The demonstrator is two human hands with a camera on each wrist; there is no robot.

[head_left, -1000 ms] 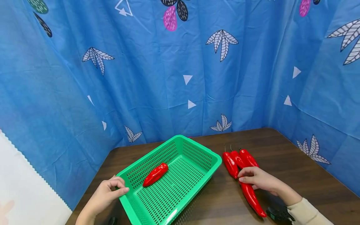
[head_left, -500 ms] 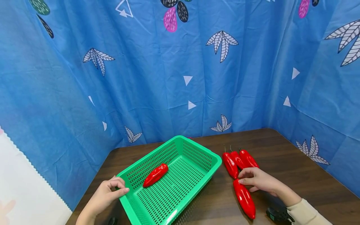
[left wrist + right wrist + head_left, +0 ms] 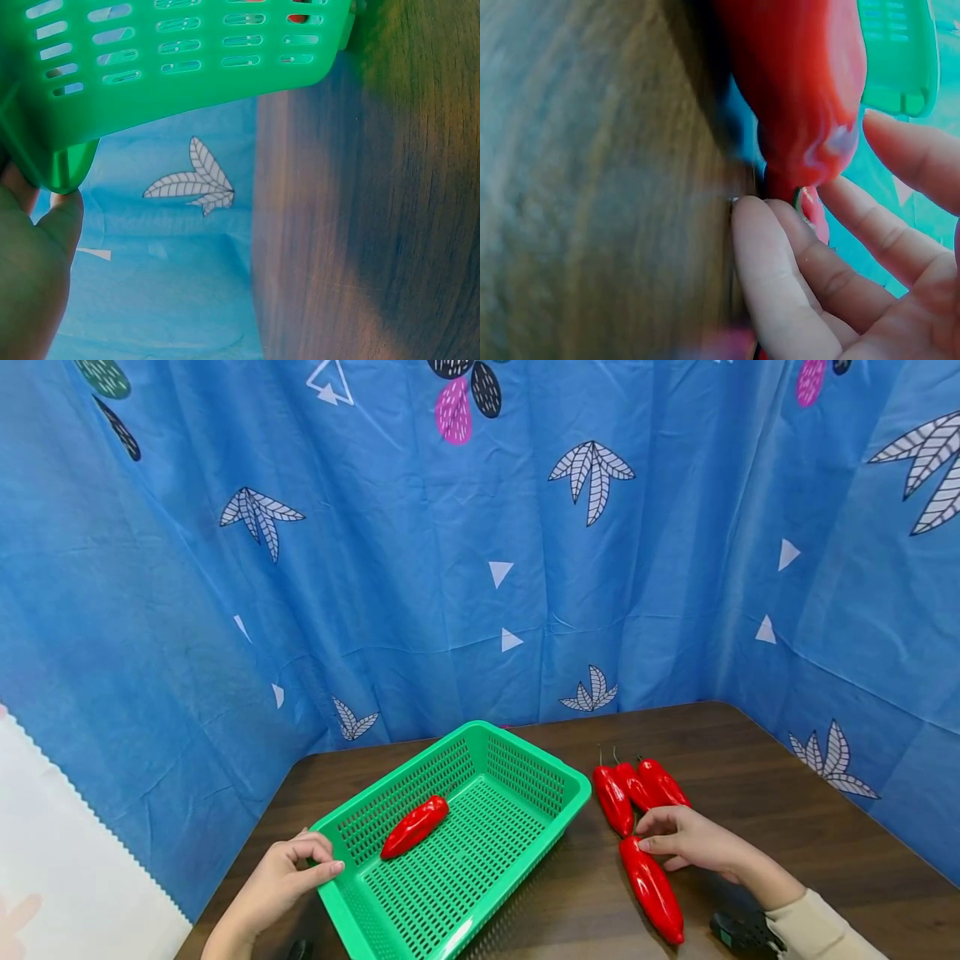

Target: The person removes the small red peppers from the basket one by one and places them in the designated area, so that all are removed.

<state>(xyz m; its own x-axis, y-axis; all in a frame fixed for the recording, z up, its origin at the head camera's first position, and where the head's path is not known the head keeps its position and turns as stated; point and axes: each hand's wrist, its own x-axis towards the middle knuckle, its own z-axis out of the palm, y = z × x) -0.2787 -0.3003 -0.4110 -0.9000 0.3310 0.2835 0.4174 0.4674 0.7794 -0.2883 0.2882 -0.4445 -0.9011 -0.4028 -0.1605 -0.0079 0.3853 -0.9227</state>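
Observation:
My left hand (image 3: 277,881) pinches the near-left corner rim of a green perforated plastic basket (image 3: 525,777). In the left wrist view the thumb presses that rim (image 3: 64,182) from outside. One glossy red chili pepper (image 3: 415,827) lies inside the basket, against its left side. To the basket's right, my right hand (image 3: 697,839) pinches the upper end of another red chili pepper (image 3: 651,893), whose tip points toward me. The right wrist view has this pepper (image 3: 802,82) up close, thumb and fingertips at its narrowed end.
Three more red chili peppers (image 3: 613,802) lie side by side just beyond my right hand, stems pointing away. The brown wooden table (image 3: 720,743) ends at a blue patterned curtain (image 3: 420,568). Beside my right sleeve is a small black object (image 3: 742,935).
The pepper in my right hand has swung to the left and turned, its tip moving leftward, mostly in the first half second. My left hand and the basket have stayed put.

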